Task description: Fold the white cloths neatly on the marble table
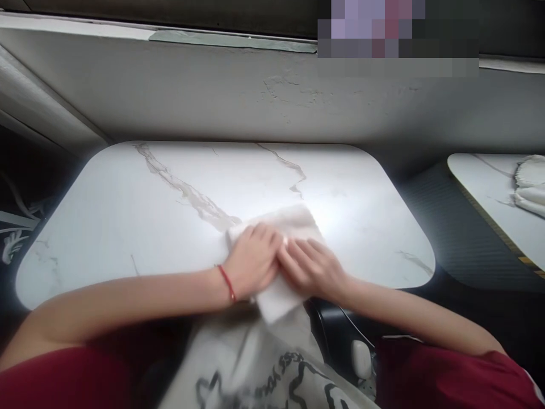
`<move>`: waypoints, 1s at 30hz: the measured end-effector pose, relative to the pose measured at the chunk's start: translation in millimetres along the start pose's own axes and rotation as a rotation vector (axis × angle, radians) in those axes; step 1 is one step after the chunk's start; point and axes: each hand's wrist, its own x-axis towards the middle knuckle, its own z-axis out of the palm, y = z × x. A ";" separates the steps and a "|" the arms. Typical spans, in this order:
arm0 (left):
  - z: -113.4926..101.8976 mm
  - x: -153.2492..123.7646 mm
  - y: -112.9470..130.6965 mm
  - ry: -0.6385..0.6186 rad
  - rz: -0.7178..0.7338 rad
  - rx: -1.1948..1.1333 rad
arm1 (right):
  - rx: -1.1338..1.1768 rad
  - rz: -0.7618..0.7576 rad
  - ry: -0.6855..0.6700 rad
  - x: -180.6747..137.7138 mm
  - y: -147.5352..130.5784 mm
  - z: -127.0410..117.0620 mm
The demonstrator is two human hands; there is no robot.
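Observation:
A folded white cloth (pixel 293 224) lies near the front edge of a white marble-patterned table (pixel 149 227). Both my hands rest flat on top of it, side by side. My left hand (pixel 252 258), with a red string round the wrist, presses on the cloth's left part with its fingers stretched out. My right hand (pixel 310 266) lies flat on the right part, fingers extended toward the left hand. The cloth's near corner (pixel 275 304) sticks out past the table edge.
A grey wall (pixel 255 91) runs behind the table. A second marble table (pixel 489 187) at the right carries a stack of white cloths (pixel 530 184). A white printed fabric (pixel 255 369) lies on my lap, next to a dark bag (pixel 336 341).

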 end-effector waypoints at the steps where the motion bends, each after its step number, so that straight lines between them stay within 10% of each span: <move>1: 4.2 -2.4 8.1 0.021 0.031 0.011 | -0.014 0.031 -0.012 -7.9 -4.2 -10.3; 6: 15.2 9.0 18.1 0.106 0.059 0.162 | -0.028 0.128 -0.127 -19.8 -3.4 -15.9; 22: 8.7 201.9 -65.3 0.167 -0.276 -0.055 | 0.117 0.543 -0.401 31.9 155.4 126.4; 30: 24.7 219.9 -85.5 0.351 -0.210 -0.179 | 0.235 0.576 -0.321 4.4 173.7 139.6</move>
